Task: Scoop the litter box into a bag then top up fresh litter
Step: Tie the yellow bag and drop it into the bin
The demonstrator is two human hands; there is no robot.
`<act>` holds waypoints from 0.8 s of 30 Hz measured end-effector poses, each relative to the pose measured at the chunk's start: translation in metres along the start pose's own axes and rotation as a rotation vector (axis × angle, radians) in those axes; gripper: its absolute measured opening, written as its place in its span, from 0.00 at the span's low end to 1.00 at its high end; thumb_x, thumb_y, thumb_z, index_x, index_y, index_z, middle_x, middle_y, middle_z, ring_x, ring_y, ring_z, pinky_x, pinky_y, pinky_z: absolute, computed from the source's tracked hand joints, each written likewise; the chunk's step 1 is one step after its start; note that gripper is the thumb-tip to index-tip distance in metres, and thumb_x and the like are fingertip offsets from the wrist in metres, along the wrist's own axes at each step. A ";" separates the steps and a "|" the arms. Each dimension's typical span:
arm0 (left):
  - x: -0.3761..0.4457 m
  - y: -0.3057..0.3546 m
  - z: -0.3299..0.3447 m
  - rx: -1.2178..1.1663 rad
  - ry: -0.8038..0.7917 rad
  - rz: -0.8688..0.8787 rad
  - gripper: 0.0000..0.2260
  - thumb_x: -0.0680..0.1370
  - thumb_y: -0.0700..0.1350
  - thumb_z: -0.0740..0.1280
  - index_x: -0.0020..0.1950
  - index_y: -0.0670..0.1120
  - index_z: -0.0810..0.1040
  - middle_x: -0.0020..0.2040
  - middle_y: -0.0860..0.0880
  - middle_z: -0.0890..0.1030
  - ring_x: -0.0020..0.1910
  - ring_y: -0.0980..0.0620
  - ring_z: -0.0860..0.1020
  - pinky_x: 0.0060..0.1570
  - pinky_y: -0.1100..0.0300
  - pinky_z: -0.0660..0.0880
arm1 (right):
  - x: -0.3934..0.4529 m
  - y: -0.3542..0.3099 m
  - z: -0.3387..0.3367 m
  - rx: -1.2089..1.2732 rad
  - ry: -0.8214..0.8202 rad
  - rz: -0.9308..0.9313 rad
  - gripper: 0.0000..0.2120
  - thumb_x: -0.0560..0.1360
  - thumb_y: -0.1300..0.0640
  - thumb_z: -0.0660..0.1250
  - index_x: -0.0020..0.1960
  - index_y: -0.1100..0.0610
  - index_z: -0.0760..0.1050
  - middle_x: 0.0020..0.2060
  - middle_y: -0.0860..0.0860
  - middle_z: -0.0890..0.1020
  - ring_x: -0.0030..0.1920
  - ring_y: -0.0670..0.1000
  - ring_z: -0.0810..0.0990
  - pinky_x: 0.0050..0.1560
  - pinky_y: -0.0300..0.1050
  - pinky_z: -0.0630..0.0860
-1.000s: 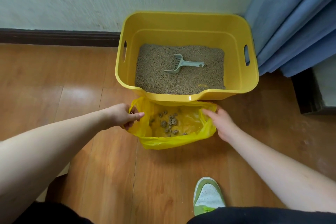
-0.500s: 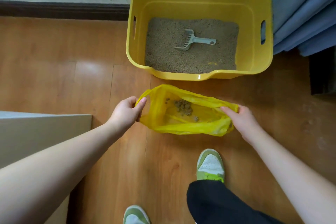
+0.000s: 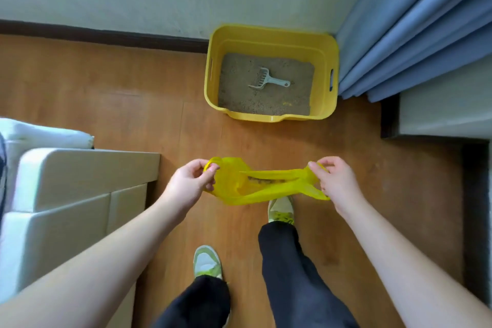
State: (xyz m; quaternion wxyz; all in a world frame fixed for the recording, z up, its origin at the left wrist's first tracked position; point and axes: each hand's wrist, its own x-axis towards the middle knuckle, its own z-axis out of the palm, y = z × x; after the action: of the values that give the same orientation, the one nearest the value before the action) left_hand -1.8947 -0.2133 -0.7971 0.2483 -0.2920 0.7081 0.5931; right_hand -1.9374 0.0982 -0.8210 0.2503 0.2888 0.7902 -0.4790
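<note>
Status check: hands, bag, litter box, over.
Left hand and right hand pinch the bag handles. Scoop lies in the litter box. Nothing blocking.

A home room is indicated by wood-look flooring (image 3: 133,93), blue curtains (image 3: 415,24), and a litter box (image 3: 269,35) kept indoors.

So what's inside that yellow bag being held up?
Through the narrow mouth of the yellow bag, stretched between the left hand and right hand, a strip of brownish scooped litter clumps shows. The plastic hides the rest.
</note>
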 end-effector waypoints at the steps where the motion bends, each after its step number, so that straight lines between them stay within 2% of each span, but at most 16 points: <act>1: -0.016 0.011 -0.004 -0.009 -0.057 -0.021 0.05 0.80 0.44 0.66 0.49 0.43 0.80 0.35 0.49 0.79 0.34 0.54 0.75 0.45 0.57 0.74 | -0.017 -0.012 -0.007 0.061 -0.029 0.019 0.09 0.74 0.52 0.71 0.50 0.53 0.74 0.38 0.52 0.78 0.31 0.50 0.73 0.33 0.44 0.70; 4: -0.063 0.042 -0.017 0.091 -0.324 -0.067 0.06 0.80 0.47 0.67 0.50 0.45 0.81 0.40 0.50 0.84 0.41 0.53 0.80 0.53 0.55 0.76 | -0.068 -0.047 -0.030 0.175 -0.078 0.010 0.11 0.75 0.60 0.69 0.56 0.54 0.75 0.41 0.53 0.82 0.38 0.50 0.79 0.43 0.43 0.73; 6: -0.092 0.057 -0.029 0.315 -0.364 -0.047 0.07 0.79 0.50 0.68 0.46 0.48 0.82 0.42 0.53 0.86 0.45 0.55 0.83 0.55 0.57 0.76 | -0.100 -0.066 -0.043 0.167 -0.099 0.007 0.12 0.75 0.62 0.69 0.57 0.54 0.75 0.46 0.53 0.83 0.46 0.50 0.81 0.48 0.41 0.73; 9: -0.132 0.081 -0.058 0.591 -0.165 0.035 0.09 0.79 0.52 0.67 0.41 0.52 0.82 0.39 0.57 0.84 0.43 0.56 0.81 0.48 0.58 0.76 | -0.149 -0.099 -0.056 0.121 -0.127 -0.019 0.11 0.75 0.63 0.69 0.57 0.55 0.77 0.48 0.53 0.84 0.50 0.49 0.82 0.50 0.39 0.74; 11: -0.159 0.102 -0.083 0.695 0.006 0.083 0.09 0.80 0.51 0.65 0.43 0.51 0.81 0.38 0.54 0.81 0.44 0.49 0.79 0.42 0.56 0.71 | -0.178 -0.122 -0.060 0.022 -0.094 -0.077 0.10 0.75 0.64 0.69 0.55 0.57 0.78 0.47 0.55 0.84 0.49 0.50 0.83 0.50 0.39 0.76; 13: -0.185 0.119 -0.110 0.716 0.108 0.099 0.08 0.82 0.49 0.62 0.47 0.49 0.77 0.41 0.50 0.81 0.47 0.44 0.79 0.41 0.56 0.68 | -0.200 -0.145 -0.063 -0.192 -0.017 -0.176 0.08 0.74 0.63 0.70 0.52 0.56 0.80 0.46 0.54 0.85 0.48 0.50 0.84 0.51 0.43 0.79; 16: -0.227 0.145 -0.143 0.640 0.127 0.136 0.06 0.83 0.50 0.58 0.49 0.50 0.70 0.43 0.53 0.83 0.48 0.43 0.81 0.47 0.52 0.76 | -0.238 -0.189 -0.070 -0.556 0.092 -0.325 0.04 0.75 0.54 0.69 0.48 0.52 0.82 0.39 0.49 0.85 0.43 0.50 0.83 0.45 0.43 0.78; 19: -0.265 0.168 -0.171 0.500 0.102 0.163 0.04 0.83 0.49 0.59 0.48 0.53 0.66 0.39 0.50 0.84 0.39 0.44 0.83 0.44 0.45 0.80 | -0.281 -0.233 -0.075 -0.716 0.138 -0.408 0.08 0.76 0.47 0.67 0.47 0.49 0.82 0.39 0.49 0.83 0.44 0.53 0.80 0.40 0.45 0.76; 21: -0.287 0.182 -0.187 0.478 0.096 0.203 0.06 0.82 0.47 0.62 0.47 0.53 0.67 0.38 0.47 0.83 0.37 0.44 0.84 0.42 0.44 0.81 | -0.309 -0.253 -0.076 -0.684 0.178 -0.477 0.09 0.76 0.45 0.66 0.46 0.49 0.81 0.38 0.49 0.82 0.42 0.53 0.80 0.39 0.46 0.77; 24: -0.319 0.201 -0.211 0.595 0.148 0.269 0.07 0.78 0.47 0.68 0.48 0.50 0.70 0.38 0.50 0.83 0.39 0.49 0.84 0.46 0.49 0.80 | -0.352 -0.272 -0.070 -0.535 0.127 -0.560 0.07 0.75 0.49 0.68 0.44 0.51 0.80 0.34 0.45 0.79 0.40 0.49 0.79 0.39 0.42 0.72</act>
State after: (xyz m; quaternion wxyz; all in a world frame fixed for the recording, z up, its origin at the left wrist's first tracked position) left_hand -1.8130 -0.3577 -0.3986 0.1898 -0.1529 0.8986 0.3650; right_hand -1.8859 -0.0171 -0.3884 0.1267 0.0156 0.9494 -0.2870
